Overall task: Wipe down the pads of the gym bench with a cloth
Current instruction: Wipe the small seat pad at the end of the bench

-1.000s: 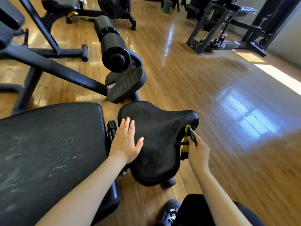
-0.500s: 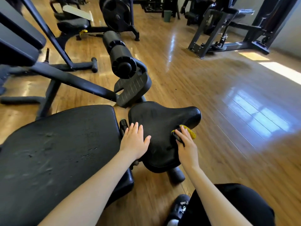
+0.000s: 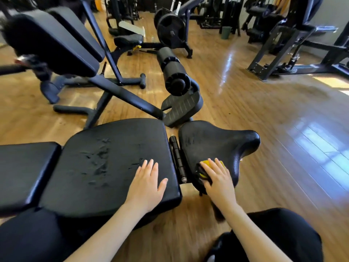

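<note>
From my remote view, the far left shows a flat black pad [image 3: 24, 173] butting against the wider back pad [image 3: 105, 167], whose surface is cracked and peeling near its middle. My left hand [image 3: 147, 186] lies flat and spread wide on that back pad, close to its right edge, holding nothing. Just past that edge runs a narrow gap with a black hinge bar [image 3: 177, 159], then the seat pad [image 3: 217, 146]. My right hand [image 3: 217, 178] presses down on the seat pad's near edge, its grip flattened over the yellow cloth [image 3: 205, 164], which peeks out between and beyond the fingers. To the right of the seat pad the wooden floor [image 3: 292, 148] lies open and shiny. Beyond the pads stand a roller pad [image 3: 173, 72] and other machine frames.
</note>
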`<control>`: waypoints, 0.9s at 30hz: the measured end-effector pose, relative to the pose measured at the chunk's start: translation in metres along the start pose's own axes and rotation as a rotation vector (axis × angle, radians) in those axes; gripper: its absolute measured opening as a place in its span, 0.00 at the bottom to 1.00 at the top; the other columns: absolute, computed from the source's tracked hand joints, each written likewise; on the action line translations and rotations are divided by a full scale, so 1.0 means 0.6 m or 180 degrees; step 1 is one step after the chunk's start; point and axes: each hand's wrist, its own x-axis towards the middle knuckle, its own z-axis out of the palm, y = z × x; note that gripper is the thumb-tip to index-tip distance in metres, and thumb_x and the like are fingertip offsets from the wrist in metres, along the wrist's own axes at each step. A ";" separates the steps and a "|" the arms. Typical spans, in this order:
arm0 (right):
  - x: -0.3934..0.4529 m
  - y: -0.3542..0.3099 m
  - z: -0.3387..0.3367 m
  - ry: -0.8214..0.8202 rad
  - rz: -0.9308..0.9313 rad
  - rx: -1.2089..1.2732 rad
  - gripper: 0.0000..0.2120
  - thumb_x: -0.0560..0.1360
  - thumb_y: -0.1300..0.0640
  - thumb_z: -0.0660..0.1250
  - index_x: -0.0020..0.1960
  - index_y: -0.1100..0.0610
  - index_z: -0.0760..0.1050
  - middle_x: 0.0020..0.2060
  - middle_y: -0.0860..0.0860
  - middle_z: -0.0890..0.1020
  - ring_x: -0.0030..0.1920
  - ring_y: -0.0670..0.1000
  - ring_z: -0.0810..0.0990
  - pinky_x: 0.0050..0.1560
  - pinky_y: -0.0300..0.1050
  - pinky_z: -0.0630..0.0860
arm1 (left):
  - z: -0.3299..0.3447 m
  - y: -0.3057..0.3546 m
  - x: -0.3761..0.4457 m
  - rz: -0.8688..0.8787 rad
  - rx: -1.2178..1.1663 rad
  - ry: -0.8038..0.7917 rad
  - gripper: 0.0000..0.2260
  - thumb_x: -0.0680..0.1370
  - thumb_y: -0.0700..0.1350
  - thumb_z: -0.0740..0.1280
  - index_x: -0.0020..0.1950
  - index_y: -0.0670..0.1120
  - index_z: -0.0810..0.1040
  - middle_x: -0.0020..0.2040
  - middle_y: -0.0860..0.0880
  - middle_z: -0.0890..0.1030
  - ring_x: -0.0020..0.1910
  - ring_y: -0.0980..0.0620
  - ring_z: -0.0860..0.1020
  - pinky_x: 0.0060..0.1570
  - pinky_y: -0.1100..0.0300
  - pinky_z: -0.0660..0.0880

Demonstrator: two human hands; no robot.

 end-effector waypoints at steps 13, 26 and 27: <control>0.009 -0.048 0.013 -0.0003 0.0095 0.0085 0.19 0.71 0.68 0.65 0.60 0.57 0.77 0.63 0.56 0.76 0.69 0.60 0.68 0.70 0.53 0.61 | -0.019 -0.166 -0.137 -0.0741 0.0222 0.0311 0.32 0.78 0.61 0.39 0.76 0.43 0.51 0.77 0.46 0.51 0.76 0.48 0.47 0.73 0.55 0.45; 0.053 -0.294 0.001 -0.0431 0.0321 0.2238 0.12 0.78 0.62 0.60 0.60 0.55 0.75 0.59 0.52 0.79 0.62 0.52 0.76 0.65 0.53 0.71 | -0.030 -0.248 -0.176 -0.0719 0.0104 0.0423 0.28 0.81 0.57 0.47 0.76 0.43 0.50 0.77 0.47 0.50 0.76 0.49 0.46 0.73 0.55 0.44; 0.063 -0.317 0.016 -0.0554 0.0230 0.2044 0.12 0.78 0.61 0.60 0.60 0.55 0.75 0.60 0.52 0.78 0.65 0.53 0.73 0.66 0.54 0.69 | -0.034 -0.265 -0.175 -0.0793 0.0075 0.0488 0.28 0.81 0.57 0.47 0.76 0.43 0.49 0.77 0.47 0.50 0.76 0.49 0.46 0.73 0.55 0.44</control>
